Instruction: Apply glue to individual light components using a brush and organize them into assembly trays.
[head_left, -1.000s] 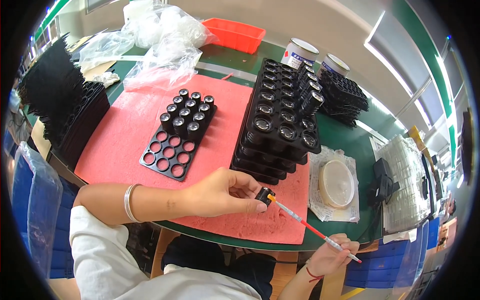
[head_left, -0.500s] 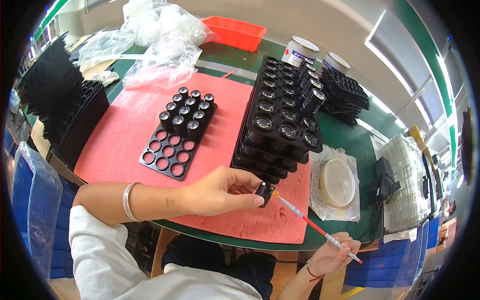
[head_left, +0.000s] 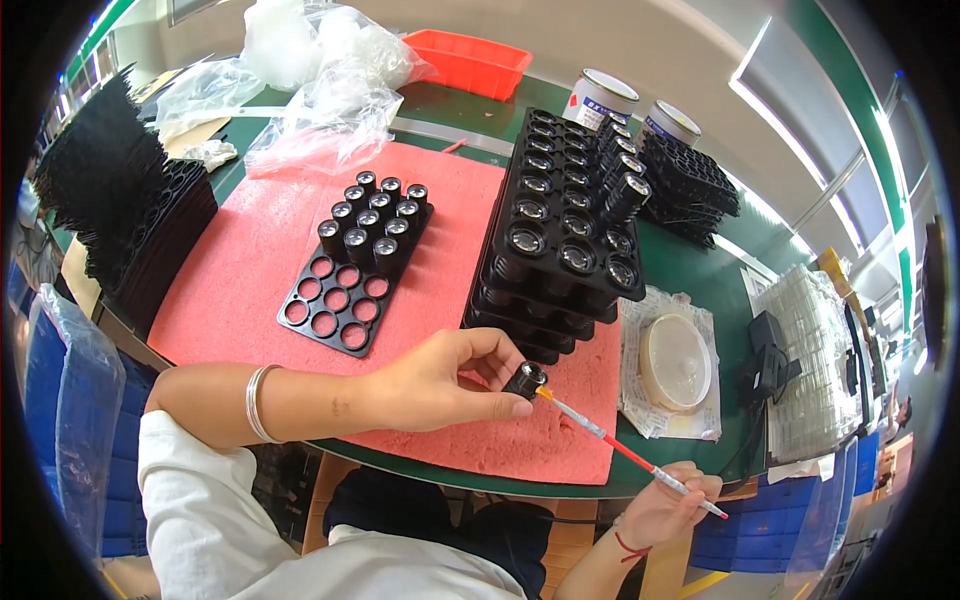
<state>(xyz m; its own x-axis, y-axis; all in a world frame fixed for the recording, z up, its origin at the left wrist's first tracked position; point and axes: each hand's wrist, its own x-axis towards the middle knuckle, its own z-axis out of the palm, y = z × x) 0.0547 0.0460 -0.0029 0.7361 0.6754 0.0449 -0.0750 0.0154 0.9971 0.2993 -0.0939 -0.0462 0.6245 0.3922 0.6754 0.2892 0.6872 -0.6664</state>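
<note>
Between the thumb and fingers of my left hand (head_left: 450,380) is a small black lens barrel (head_left: 524,381), its glass end tilted up and to the right. My right hand (head_left: 668,504) pinches a thin red-and-white paintbrush (head_left: 628,455). Its yellowish tip meets the rim of the barrel. Left of centre lies a black tray (head_left: 336,304) with round holes; its far part carries several upright lens barrels (head_left: 385,247), and its near holes hold none. Just beyond my left hand rises a stack of black trays (head_left: 520,320) filled with lens barrels.
Under the work lies a pink foam mat (head_left: 240,290) on a green table. A round, pale-lidded dish (head_left: 677,365) rests on paper at the right. Tin cans (head_left: 603,92), a red bin (head_left: 468,65), plastic bags (head_left: 340,90) and black tray stacks (head_left: 150,240) stand around the edges.
The lens barrel has turned and tilted in my left fingers, so more of its glass end shows. The brush tip has shifted slightly, staying at its rim.
</note>
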